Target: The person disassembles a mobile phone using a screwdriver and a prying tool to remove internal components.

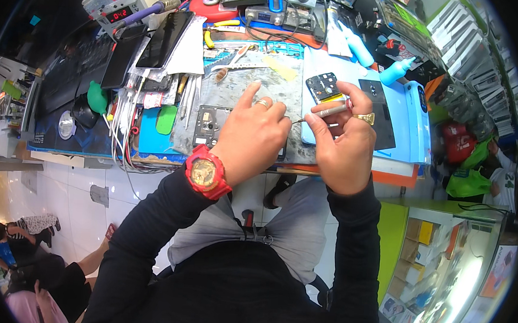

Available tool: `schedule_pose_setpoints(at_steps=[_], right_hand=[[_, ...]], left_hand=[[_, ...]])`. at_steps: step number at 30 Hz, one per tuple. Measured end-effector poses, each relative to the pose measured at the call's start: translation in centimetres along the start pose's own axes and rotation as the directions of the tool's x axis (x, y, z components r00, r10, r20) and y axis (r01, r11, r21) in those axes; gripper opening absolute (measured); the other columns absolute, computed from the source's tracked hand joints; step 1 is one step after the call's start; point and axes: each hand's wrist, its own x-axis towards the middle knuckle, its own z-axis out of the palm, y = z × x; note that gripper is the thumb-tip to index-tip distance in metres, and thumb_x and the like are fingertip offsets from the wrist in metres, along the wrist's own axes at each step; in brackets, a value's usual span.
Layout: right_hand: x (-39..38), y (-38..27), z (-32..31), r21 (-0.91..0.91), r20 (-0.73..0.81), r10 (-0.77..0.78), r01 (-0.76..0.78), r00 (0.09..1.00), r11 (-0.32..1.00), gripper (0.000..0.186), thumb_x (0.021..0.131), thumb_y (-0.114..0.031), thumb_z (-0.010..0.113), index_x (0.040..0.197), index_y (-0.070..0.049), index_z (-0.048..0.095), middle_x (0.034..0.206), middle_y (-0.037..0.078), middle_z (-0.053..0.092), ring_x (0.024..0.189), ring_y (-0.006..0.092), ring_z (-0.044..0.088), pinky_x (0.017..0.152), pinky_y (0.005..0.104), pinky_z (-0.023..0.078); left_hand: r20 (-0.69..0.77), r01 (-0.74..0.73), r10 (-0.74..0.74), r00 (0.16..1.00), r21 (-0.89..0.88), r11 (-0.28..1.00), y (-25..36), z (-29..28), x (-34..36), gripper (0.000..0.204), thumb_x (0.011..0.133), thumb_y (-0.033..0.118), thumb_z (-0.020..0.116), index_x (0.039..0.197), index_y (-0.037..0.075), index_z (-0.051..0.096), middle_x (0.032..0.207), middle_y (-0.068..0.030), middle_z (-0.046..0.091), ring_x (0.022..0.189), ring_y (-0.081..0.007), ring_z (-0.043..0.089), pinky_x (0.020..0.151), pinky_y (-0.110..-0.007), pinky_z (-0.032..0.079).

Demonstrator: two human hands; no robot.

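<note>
Repair bench crowded with tools; grey work mat (215, 93) spread beneath the left hand (254, 128), light-blue mat (406, 133) beneath and beyond the right hand (349, 138). Slim precision screwdriver (332, 110) is gripped between right thumb and fingers, its shaft pointed toward the left fingertips. Left hand partly curled, index finger extended; whether anything is pinched cannot be told. Opened phone (206, 129) lies under the left hand, partly hidden by it. Just beyond the right fingers: 1 black phone part (319, 85) with round openings. Farther off: 2 light-blue bottles (395, 71). Handling, as judged: screwdriver light, stiff, apt to roll, best held by its handle; phone thin, rigid, fragile where exposed, best steadied by its frame edges.
</note>
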Motion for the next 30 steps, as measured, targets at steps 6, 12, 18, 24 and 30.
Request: schedule_pose_setpoints(at_steps=[6, 12, 18, 24, 30], right_hand=[[-0.3, 1.6, -0.3, 0.027, -0.083, 0.017, -0.015, 0.996, 1.0, 0.057, 0.091, 0.003, 0.074, 0.141, -0.001, 0.046, 0.097, 0.015, 0.072, 0.084, 0.0245, 0.076, 0.073, 0.0346, 0.06], [-0.1, 2.4, 0.8, 0.071, -0.068, 0.055, -0.05, 0.996, 0.996, 0.056, 0.092, 0.002, 0.074, 0.14, -0.001, 0.046, 0.096, 0.014, 0.072, 0.084, 0.0259, 0.076, 0.075, 0.0365, 0.06], [0.3, 2.3, 1.6, 0.046, -0.024, -0.015, 0.016, 1.0, 0.999, 0.053, 0.091, 0.004, 0.073, 0.137, 0.0, 0.047, 0.095, 0.016, 0.072, 0.085, 0.0291, 0.076, 0.076, 0.0384, 0.06], [0.2, 2.7, 1.8, 0.032, -0.05, -0.048, 0.05, 0.998, 0.998, 0.053, 0.09, 0.004, 0.074, 0.137, 0.0, 0.048, 0.093, 0.016, 0.072, 0.083, 0.0296, 0.076, 0.074, 0.0381, 0.06], [0.2, 2.0, 1.6, -0.078, -0.017, -0.014, 0.012, 1.0, 0.997, 0.046, 0.091, -0.002, 0.075, 0.131, 0.001, 0.053, 0.097, 0.018, 0.072, 0.081, 0.0332, 0.075, 0.071, 0.039, 0.059]], left_hand=[[0.044, -0.177, 0.172, 0.984, 0.303, 0.936, 0.9, 0.6, 0.6, 0.008, 0.087, 0.011, 0.061, 0.091, 0.007, 0.067, 0.096, -0.0089, 0.062, 0.096, -0.0276, 0.066, 0.117, -0.052, 0.039], [-0.175, -0.005, 0.007, 0.985, 0.016, 1.0, -3.1, 0.1, 2.3, 0.007, 0.088, 0.008, 0.068, 0.095, 0.007, 0.066, 0.095, -0.0114, 0.063, 0.096, -0.0328, 0.064, 0.1, -0.048, 0.045], [-0.04, 0.073, -0.071, 0.997, 0.053, 0.996, -5.7, 1.7, 3.2, 0.008, 0.094, 0.011, 0.067, 0.1, 0.007, 0.071, 0.095, -0.0111, 0.069, 0.096, -0.0331, 0.066, 0.099, -0.048, 0.045], [-0.166, 0.11, -0.112, 0.98, -0.025, 0.994, -3.4, 0.4, 1.2, 0.012, 0.094, 0.01, 0.067, 0.104, 0.006, 0.072, 0.098, -0.0116, 0.069, 0.096, -0.033, 0.066, 0.096, -0.048, 0.046], [-0.08, 0.16, -0.166, 0.983, -0.072, 0.984, 1.2, -1.0, -3.4, 0.013, 0.088, 0.007, 0.068, 0.1, 0.006, 0.071, 0.101, -0.0092, 0.067, 0.102, -0.0286, 0.065, 0.107, -0.05, 0.043]])
